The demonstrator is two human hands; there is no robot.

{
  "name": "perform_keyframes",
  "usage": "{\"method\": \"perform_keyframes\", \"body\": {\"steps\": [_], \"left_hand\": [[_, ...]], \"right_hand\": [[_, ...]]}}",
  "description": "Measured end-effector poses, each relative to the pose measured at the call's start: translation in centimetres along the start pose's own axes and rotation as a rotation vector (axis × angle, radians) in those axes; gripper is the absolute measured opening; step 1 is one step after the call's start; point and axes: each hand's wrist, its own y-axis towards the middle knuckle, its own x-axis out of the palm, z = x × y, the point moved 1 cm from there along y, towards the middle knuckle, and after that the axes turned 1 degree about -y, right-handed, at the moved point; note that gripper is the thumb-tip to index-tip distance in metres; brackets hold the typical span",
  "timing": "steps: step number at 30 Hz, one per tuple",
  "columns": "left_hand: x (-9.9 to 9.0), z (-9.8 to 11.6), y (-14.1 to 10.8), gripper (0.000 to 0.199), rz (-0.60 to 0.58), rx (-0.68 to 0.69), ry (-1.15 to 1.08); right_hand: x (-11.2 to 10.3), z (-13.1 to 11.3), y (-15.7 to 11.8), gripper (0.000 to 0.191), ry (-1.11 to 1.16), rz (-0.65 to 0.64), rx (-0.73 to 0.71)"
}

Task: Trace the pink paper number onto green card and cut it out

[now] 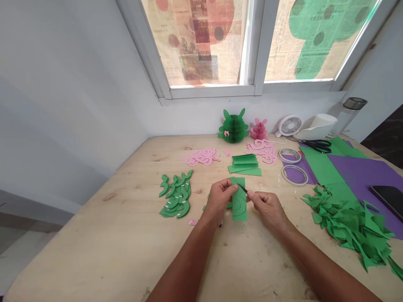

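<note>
My left hand [219, 196] pinches a green paper strip [239, 209] near its upper left edge and holds it upright above the table. Curved outlines show on the strip's face. In my right hand [267, 204] is a slim dark pointed tool [243, 188]; its tip lies against the upper part of the strip. Fingers hide the rest of the tool, so its exact kind is unclear. Behind the strip, more green paper partly shows. Left of my hands lies a pile of curved green paper cutouts [178, 197]. Folded green paper strips [244, 161] rest just beyond the hands.
Green scraps [355, 222] heap at the right, near purple sheets [362, 167] and a phone [388, 199]. Tape rolls [295, 183], black scissors [321, 146] and pink cutouts [203, 157] lie farther back. A green honeycomb paper figure [233, 128] and a small fan [289, 125] stand by the wall.
</note>
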Motion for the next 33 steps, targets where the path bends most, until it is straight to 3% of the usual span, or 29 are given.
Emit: {"method": "perform_keyframes", "body": {"steps": [10,33], "left_hand": [[0.11,0.18,0.0,0.022,0.059,0.032,-0.015],[0.17,0.24,0.02,0.025,0.065,0.039,-0.085]], "right_hand": [[-0.11,0.03,0.07,0.047,-0.015,-0.001,0.013],[-0.11,-0.19,0.1,0.042,0.031,-0.031,0.018]]}}
